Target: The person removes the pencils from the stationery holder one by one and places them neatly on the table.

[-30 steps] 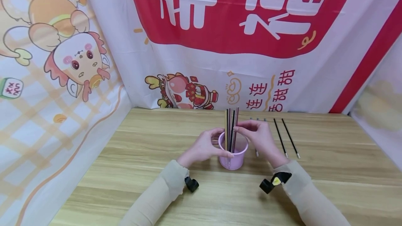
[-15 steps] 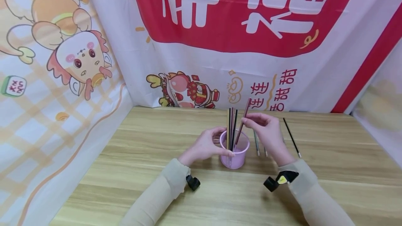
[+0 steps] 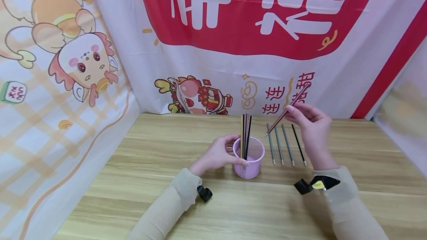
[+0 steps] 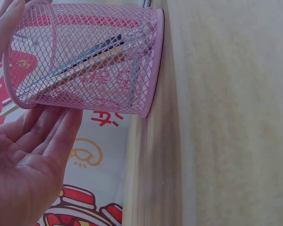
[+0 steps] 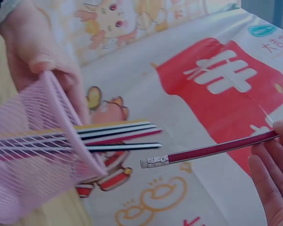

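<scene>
A pink mesh pencil cup point(image 3: 251, 170) stands upright on the table, and my left hand point(image 3: 218, 155) grips its rim, thumb at the near side. Several pencils point(image 3: 241, 132), yellow, black and dark red, lean inside it. Held up to the right of the cup, a dark red pencil point(image 3: 278, 120) is pinched in my right hand point(image 3: 315, 130). In the right wrist view this red pencil point(image 5: 212, 153) points its eraser end at the cup, outside the rim. The left wrist view shows the cup point(image 4: 85, 61) from the side, fingers against the mesh.
Right of the cup, grey-green pencils point(image 3: 279, 145) and a black pencil point(image 3: 299, 145) lie side by side on the wooden table point(image 3: 166, 203), erasers toward me. A printed cloth point(image 3: 207, 55) hangs behind the table. Another patterned cloth point(image 3: 66, 129) covers the left side.
My right hand has drawn the dark red pencil up out of the cup and carried it right, over the pencils on the table. My left hand stays on the cup.
</scene>
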A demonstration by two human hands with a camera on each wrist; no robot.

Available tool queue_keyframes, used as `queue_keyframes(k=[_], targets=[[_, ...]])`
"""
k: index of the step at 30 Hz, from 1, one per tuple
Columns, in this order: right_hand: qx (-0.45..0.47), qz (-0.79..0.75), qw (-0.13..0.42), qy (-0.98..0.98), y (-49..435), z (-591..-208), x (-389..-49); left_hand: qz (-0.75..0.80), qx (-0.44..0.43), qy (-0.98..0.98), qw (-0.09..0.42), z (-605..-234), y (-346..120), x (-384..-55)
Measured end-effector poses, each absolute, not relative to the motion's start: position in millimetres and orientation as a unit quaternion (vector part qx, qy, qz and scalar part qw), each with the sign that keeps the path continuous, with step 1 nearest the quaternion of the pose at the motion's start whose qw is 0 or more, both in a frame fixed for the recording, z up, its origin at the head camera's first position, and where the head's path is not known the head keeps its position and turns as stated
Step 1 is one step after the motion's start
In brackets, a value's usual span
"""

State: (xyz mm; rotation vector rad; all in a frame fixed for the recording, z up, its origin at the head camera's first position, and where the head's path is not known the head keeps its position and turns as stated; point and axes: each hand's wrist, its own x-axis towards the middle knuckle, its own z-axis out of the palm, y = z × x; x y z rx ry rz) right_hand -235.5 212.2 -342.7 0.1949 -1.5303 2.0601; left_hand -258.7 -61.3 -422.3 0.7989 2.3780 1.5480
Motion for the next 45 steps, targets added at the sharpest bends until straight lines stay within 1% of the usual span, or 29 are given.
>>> queue_keyframes(k=[4, 8, 12, 17, 22, 25, 27, 34, 40, 45], targets=[[0.031, 0.76, 0.289, -0.582, 230, -336, -236, 0.527, 0.271, 0.799, 0.098, -424, -62, -259], [-0.003, 0.747, 0.291, -0.598, 250, -338, -242, 0.53, 0.271, 0.798, 0.098, -425, -62, -260], [-0.04, 0.737, 0.274, -0.617, 271, -343, -249, 0.533, 0.271, 0.796, 0.097, -425, -61, -260], [-0.106, 0.688, 0.226, -0.682, 296, -353, -255, 0.53, 0.271, 0.798, 0.096, -424, -61, -259], [-0.155, 0.629, 0.156, -0.746, 320, -368, -262, 0.534, 0.273, 0.794, 0.097, -423, -60, -259], [-0.164, 0.596, 0.12, -0.777, 332, -380, -265, 0.54, 0.273, 0.79, 0.101, -423, -60, -259], [-0.157, 0.58, 0.108, -0.792, 339, -388, -266, 0.543, 0.273, 0.787, 0.102, -423, -60, -259], [-0.127, 0.569, 0.097, -0.807, 357, -416, -270, 0.54, 0.275, 0.789, 0.101, -423, -60, -260], [-0.145, 0.524, 0.069, -0.837, 366, -435, -272, 0.54, 0.274, 0.789, 0.103, -423, -60, -260], [-0.156, 0.483, 0.065, -0.859, 369, -444, -272, 0.54, 0.275, 0.789, 0.104, -423, -60, -260]])
